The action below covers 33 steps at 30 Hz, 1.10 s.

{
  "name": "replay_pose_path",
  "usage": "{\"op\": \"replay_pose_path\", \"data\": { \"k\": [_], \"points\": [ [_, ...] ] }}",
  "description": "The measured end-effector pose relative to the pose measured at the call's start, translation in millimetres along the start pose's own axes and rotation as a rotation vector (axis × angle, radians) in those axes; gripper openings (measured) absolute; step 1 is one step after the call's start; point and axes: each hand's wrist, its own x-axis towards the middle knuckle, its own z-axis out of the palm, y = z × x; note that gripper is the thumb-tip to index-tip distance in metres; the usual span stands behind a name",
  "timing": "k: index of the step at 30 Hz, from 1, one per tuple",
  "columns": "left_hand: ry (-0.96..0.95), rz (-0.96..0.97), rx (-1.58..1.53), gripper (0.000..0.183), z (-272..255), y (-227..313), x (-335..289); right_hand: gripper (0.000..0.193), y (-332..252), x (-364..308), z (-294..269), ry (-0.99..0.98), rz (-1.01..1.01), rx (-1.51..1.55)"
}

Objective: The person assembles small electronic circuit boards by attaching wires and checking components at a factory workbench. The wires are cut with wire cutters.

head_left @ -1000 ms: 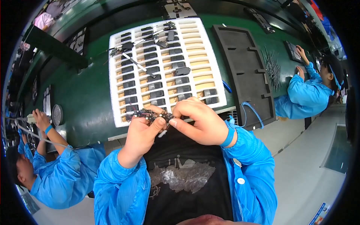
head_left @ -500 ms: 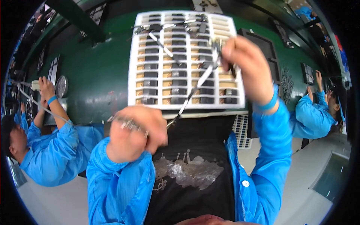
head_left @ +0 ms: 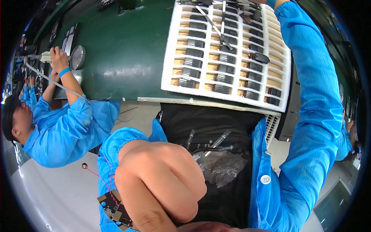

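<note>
Close to me at the lower middle, my left hand (head_left: 158,179) is closed, knuckles up, its fingertips hidden. A small circuit board (head_left: 112,207) sticks out from under it, and a thin red wire runs from the board to a small round part (head_left: 84,166). On the hand's other side, a dark cable (head_left: 218,148) with a pale section shows over my dark clothing. My right arm reaches to the far edge of the white foam tray (head_left: 226,95). Only a sliver of my right hand (head_left: 259,1) shows at the top edge, so its fingers are out of sight.
Black parts (head_left: 222,79) fill many tray slots; loose black-and-white cables (head_left: 223,23) lie across the far end. A perforated white rack (head_left: 272,129) is below the tray's right side. At left, a co-worker (head_left: 69,127) holds a pale part near a round dish (head_left: 77,57) on the green table (head_left: 119,46).
My left hand has come down closer to me, and the circuit board now shows. My right hand has gone to the tray's far end. The view has shifted, putting the tray up and right.
</note>
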Motion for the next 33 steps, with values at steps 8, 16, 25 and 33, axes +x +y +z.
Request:
{"op": "replay_pose_path", "data": {
  "k": [8,16,25,33],
  "points": [
    [-0.095,0.03,-0.028,0.022,-15.0,-2.9,-1.3,0.029,15.5,14.1,17.3,0.169,-0.065,-0.119],
    [-0.164,0.009,-0.079,0.022,-15.3,-9.4,5.4,0.025,11.4,-46.2,15.1,0.431,-0.067,0.005],
    [-0.248,0.002,-0.101,0.026,-1.7,-26.9,5.7,0.015,24.5,-158.0,58.3,0.495,-0.291,0.051],
    [0.289,-0.489,0.103,0.056,10.9,-45.9,-17.5,0.032,5.5,-208.7,103.7,0.555,-0.164,-0.188]
  ]
}}
